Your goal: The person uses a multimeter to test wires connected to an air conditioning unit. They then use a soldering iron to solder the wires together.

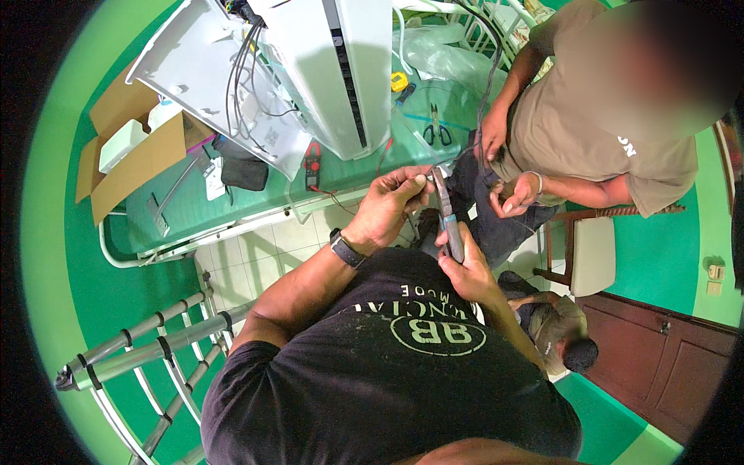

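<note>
My left hand [390, 203], with a dark watch [346, 248] on its wrist, is closed in a pinch. What lies between its thumb and fingertips is too small to make out. Wrapped round the handles of a pair of grey pliers [446, 203] with blue marks is my right hand [471, 271]. The tips of the pliers reach up beside my left fingertips. A person [589, 101] in a brown shirt sits close on the right, one hand [494, 133] by a dark cable [488, 89] and the other hand [515, 195] near the lap.
Ahead, a green-topped bed frame [256, 208] bears a white air-conditioner unit [310, 62], a white cover [209, 85], a red clamp meter [311, 164], scissors [436, 128], a yellow tape measure [399, 81] and a cardboard box [143, 167]. A metal ladder [159, 349] is at left; another person [559, 329] crouches at right.
</note>
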`<act>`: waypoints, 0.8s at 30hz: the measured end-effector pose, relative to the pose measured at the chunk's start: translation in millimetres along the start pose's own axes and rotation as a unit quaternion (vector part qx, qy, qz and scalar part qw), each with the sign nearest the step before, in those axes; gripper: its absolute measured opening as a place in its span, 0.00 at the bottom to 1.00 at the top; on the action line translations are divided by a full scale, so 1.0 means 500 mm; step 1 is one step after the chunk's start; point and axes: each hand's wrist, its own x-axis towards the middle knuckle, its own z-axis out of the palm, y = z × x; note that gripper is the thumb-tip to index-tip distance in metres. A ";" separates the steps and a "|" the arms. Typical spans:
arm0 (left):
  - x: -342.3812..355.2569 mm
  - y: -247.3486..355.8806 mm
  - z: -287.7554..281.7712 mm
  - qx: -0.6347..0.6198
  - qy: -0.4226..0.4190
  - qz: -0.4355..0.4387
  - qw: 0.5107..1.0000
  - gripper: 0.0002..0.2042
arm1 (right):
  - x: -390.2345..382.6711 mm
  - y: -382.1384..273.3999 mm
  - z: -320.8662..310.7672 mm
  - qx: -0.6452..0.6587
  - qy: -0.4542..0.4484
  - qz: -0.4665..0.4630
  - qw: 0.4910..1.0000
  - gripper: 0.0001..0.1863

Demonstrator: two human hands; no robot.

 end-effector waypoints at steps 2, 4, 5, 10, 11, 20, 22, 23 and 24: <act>-0.002 0.002 -0.002 -0.004 0.006 0.001 1.000 0.07 | 0.001 0.006 0.005 0.011 -0.004 0.000 1.000 0.16; -0.004 0.004 0.005 -0.001 0.023 0.000 1.000 0.07 | 0.001 0.013 0.014 0.015 0.001 -0.010 1.000 0.16; -0.004 0.002 0.004 0.005 0.018 0.003 1.000 0.07 | 0.000 0.012 0.017 0.016 0.003 -0.012 1.000 0.16; 0.002 -0.011 -0.021 0.040 -0.010 0.020 0.999 0.11 | -0.003 -0.013 0.020 0.024 0.005 0.028 0.999 0.14; 0.002 -0.009 -0.022 0.042 -0.004 0.010 0.999 0.11 | -0.001 -0.011 0.020 0.024 0.004 0.023 0.999 0.14; 0.003 0.004 -0.049 -0.012 -0.022 -0.070 0.997 0.13 | 0.003 0.011 0.006 0.001 -0.023 0.004 1.000 0.14; 0.004 0.010 -0.059 -0.033 -0.040 -0.089 0.995 0.14 | 0.000 0.023 0.007 0.094 -0.039 0.022 0.995 0.16; 0.004 0.011 -0.060 -0.042 -0.039 -0.093 0.994 0.14 | -0.002 0.019 0.008 0.112 -0.040 0.034 0.992 0.17; 0.005 0.012 -0.059 -0.052 -0.038 -0.096 0.993 0.14 | -0.005 0.010 0.008 0.129 -0.040 0.047 0.990 0.18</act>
